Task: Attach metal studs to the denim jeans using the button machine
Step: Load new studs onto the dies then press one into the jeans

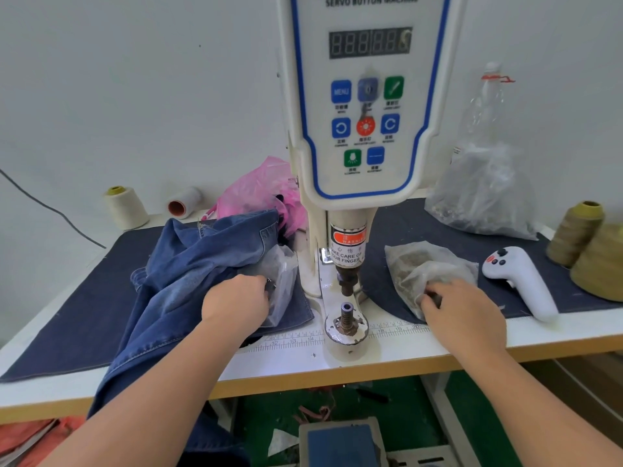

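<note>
No stud is yet seen set: both dies of the machine point(349, 298) between the hands are bare, the jeans point(188, 274) lie under the left hand point(237, 303), and studs are being pinched from bags by it and the right hand point(462, 310).

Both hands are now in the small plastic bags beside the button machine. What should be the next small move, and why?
Probably lift a stud part out of each bag and bring it to the lower die. The left hand reaches into the bag on the jeans, the right hand into the bag on the right, and the die looks bare, with no denim over it yet.
</note>
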Action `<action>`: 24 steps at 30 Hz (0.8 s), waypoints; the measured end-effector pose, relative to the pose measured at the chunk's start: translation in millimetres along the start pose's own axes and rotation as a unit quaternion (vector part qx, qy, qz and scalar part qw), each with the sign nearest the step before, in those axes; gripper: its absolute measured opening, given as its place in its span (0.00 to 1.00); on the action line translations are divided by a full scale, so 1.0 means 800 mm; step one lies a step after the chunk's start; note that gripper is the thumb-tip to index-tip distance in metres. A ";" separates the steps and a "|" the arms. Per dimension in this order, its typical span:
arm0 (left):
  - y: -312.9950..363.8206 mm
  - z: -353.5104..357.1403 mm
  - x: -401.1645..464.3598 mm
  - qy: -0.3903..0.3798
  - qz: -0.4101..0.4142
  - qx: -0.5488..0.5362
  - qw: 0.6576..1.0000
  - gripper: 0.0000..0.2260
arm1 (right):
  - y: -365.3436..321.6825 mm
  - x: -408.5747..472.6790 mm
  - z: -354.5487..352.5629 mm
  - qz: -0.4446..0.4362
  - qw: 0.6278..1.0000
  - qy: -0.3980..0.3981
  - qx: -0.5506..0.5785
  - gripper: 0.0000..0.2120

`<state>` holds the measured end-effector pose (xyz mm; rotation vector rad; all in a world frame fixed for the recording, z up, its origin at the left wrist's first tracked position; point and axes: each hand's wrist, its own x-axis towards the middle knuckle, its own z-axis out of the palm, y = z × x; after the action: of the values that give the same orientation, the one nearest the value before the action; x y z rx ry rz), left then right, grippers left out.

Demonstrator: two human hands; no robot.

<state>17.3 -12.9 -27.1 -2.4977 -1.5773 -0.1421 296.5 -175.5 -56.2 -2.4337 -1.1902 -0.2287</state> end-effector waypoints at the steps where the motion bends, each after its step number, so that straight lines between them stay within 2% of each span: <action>1: 0.001 0.000 0.001 0.000 0.004 0.001 1.000 0.09 | 0.000 0.000 0.000 0.005 1.000 0.000 -0.001 0.07; 4: 0.003 0.000 0.002 -0.004 0.030 -0.016 0.999 0.09 | -0.001 -0.001 0.000 0.024 0.999 0.007 0.024 0.04; 6: 0.000 0.001 0.003 -0.015 0.043 -0.055 0.997 0.10 | -0.001 -0.003 0.001 0.035 0.998 0.014 0.043 0.07; 10: -0.005 0.001 0.006 -0.052 0.035 -0.107 0.992 0.13 | 0.002 -0.003 0.002 -0.003 0.999 0.023 0.030 0.14; 17: -0.004 0.006 0.009 -0.037 0.000 -0.066 0.997 0.13 | 0.001 -0.002 0.000 -0.023 0.999 0.016 0.022 0.09; 21: -0.003 0.007 0.009 -0.047 0.007 -0.056 0.997 0.15 | -0.002 -0.002 -0.002 -0.015 1.000 0.010 0.017 0.12; 24: 0.003 0.007 0.011 -0.035 0.017 -0.067 0.997 0.14 | -0.001 -0.004 -0.003 0.002 0.999 0.008 0.033 0.08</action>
<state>22.9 -4.9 -31.3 -2.6567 -1.6017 -0.1639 294.0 -178.2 -54.7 -2.3732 -1.1678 -0.2051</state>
